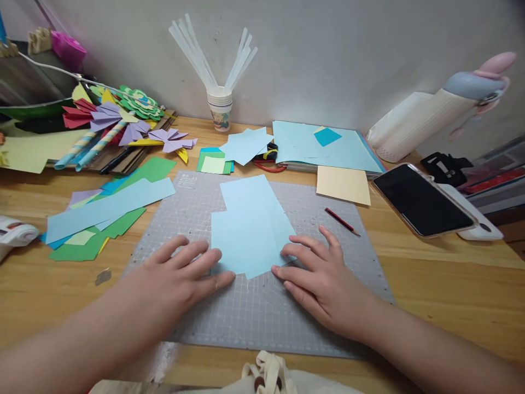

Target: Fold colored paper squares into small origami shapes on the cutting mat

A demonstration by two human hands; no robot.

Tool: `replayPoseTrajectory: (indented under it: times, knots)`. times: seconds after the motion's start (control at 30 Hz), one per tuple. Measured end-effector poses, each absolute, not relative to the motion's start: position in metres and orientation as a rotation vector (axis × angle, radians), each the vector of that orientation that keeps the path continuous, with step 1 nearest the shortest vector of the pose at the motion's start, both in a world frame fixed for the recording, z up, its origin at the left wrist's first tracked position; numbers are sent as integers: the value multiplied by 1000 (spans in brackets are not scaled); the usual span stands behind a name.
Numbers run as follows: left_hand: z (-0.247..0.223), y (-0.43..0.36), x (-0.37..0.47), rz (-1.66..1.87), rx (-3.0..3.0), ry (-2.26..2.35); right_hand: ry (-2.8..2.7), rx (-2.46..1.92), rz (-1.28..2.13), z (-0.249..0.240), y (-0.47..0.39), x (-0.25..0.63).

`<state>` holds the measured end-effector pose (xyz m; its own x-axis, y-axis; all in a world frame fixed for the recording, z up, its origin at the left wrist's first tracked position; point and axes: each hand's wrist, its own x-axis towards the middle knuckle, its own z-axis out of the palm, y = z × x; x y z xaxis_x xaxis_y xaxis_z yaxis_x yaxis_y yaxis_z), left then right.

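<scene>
Two overlapping sheets of light blue paper (246,235) lie flat on a grey cutting mat (246,323) with a printed grid. At the lower left corner of the paper, my left hand (186,268) rests with its fingers apart and its fingertips touching the edge. On the other side, my right hand (320,276) has its fingers spread, with the tips at the lower right edge of the paper. Neither hand grips anything. A dark red pencil (342,221) lies on the mat beyond my right hand.
Coloured paper strips (110,210) lie left of the mat, near folded paper flowers (127,120). Behind stand paper cups (220,109) with white strips in them. Right of the mat are a phone (422,200) and a tilted bottle (443,104). Blue sheets (295,142) lie at the back.
</scene>
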<state>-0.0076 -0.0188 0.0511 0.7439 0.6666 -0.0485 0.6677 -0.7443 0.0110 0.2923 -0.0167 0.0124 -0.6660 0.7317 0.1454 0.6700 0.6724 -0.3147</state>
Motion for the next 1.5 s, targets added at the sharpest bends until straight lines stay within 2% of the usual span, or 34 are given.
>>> replayPoseTrajectory:
  times: [0.37, 0.57, 0.67, 0.77, 0.93, 1.07, 1.2, 1.37, 1.5]
  knots:
    - [35, -34, -49, 72, 2911, 1228, -2638, -1093, 341, 15, -16, 290]
    - [57, -5, -9, 47, 2694, 1273, -2640, -1022, 309, 22, -3, 279]
    - [51, 21, 19, 84, 2549, 1534, -2680, -1025, 282, 25, 2, 276]
    - [39, 42, 34, 59, 2487, 1590, -2684, -1057, 277, 25, -1, 278]
    - [34, 59, 38, -6, 2352, 1593, -2594, -1150, 244, 30, -11, 285]
    - [43, 59, 36, 23, 2258, 1503, -2509, -1172, 349, 33, -9, 287]
    - [64, 49, 24, 98, 2123, 1343, -2235, -1215, 628, 32, 8, 294]
    - [82, 40, 1, 454, 1316, 1074, -1806, -820, 1501, 42, 25, 292]
    - [78, 44, -1, 505, 1155, 1116, -1481, -825, 1944, 58, 19, 267]
